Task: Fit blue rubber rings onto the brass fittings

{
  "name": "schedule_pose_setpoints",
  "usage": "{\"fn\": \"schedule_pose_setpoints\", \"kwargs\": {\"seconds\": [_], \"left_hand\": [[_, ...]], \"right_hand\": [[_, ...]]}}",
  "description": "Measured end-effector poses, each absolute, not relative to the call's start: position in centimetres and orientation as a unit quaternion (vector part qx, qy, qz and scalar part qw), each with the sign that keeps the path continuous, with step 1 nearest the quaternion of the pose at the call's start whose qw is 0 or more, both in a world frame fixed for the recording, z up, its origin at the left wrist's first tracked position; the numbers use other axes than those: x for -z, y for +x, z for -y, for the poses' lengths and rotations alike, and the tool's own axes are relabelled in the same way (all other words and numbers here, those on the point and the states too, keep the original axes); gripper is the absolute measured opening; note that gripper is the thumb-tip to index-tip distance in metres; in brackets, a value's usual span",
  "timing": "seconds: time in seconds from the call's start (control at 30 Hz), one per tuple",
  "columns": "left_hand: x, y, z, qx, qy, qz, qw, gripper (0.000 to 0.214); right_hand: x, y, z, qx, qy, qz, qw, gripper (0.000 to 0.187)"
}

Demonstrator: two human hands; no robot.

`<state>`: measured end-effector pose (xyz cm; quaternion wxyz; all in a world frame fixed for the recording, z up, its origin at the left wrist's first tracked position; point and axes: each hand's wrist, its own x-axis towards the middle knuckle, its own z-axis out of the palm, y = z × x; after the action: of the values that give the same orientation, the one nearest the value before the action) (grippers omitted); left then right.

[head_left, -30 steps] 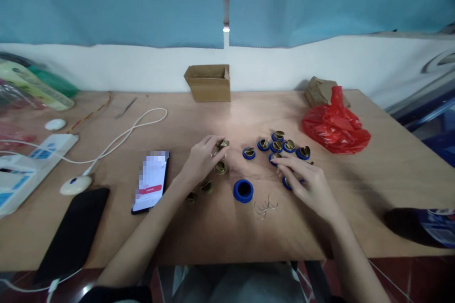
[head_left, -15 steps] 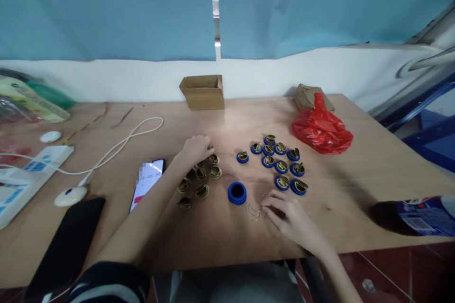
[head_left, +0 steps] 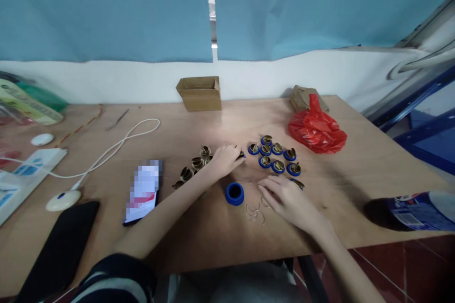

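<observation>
My left hand (head_left: pixel 226 160) reaches across the table, thumb and fingers closed around a brass clip piece with a blue base (head_left: pixel 242 155). Left of it lie loose brass clip pieces (head_left: pixel 186 173), partly covered by my forearm. My right hand (head_left: pixel 284 194) has its fingertips pinched together just above the table; whatever is between them is hidden. Thin curved wires (head_left: pixel 254 212) lie beside those fingers. Between both hands stands a round blue holder (head_left: pixel 234 202) with a dark hollow. Several more brass pieces on blue bases (head_left: pixel 278 166) are grouped beyond my right hand.
A red plastic bag (head_left: pixel 317 129) and an open cardboard box (head_left: pixel 201 99) stand at the back. To the left are a lit phone (head_left: pixel 144 187), a black phone (head_left: pixel 59 248), a white cable (head_left: pixel 122 142) and a power strip (head_left: pixel 26 182). A dark bottle (head_left: pixel 408 212) lies at the right.
My left hand has moved right, from the loose brass pieces to a blue-based one. My right hand has shifted slightly away from me, uncovering more wires. The view has turned slightly.
</observation>
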<state>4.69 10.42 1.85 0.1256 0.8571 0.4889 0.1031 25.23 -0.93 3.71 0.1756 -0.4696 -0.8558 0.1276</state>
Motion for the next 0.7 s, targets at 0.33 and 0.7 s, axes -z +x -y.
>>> {"fn": "schedule_pose_setpoints", "kwargs": {"seconds": [0.33,0.7], "left_hand": [[-2.6,1.3,-7.3,-0.287,0.77,-0.499,0.275,0.032],[-3.0,-0.3,-3.6,-0.451,0.495,-0.378,0.64,0.034]], "right_hand": [[-5.6,20.9,-4.8,-0.251,-0.477,0.786,0.304,0.013],[-3.8,19.2,-3.4,-0.227,-0.402,0.794,0.395,0.008]]}}
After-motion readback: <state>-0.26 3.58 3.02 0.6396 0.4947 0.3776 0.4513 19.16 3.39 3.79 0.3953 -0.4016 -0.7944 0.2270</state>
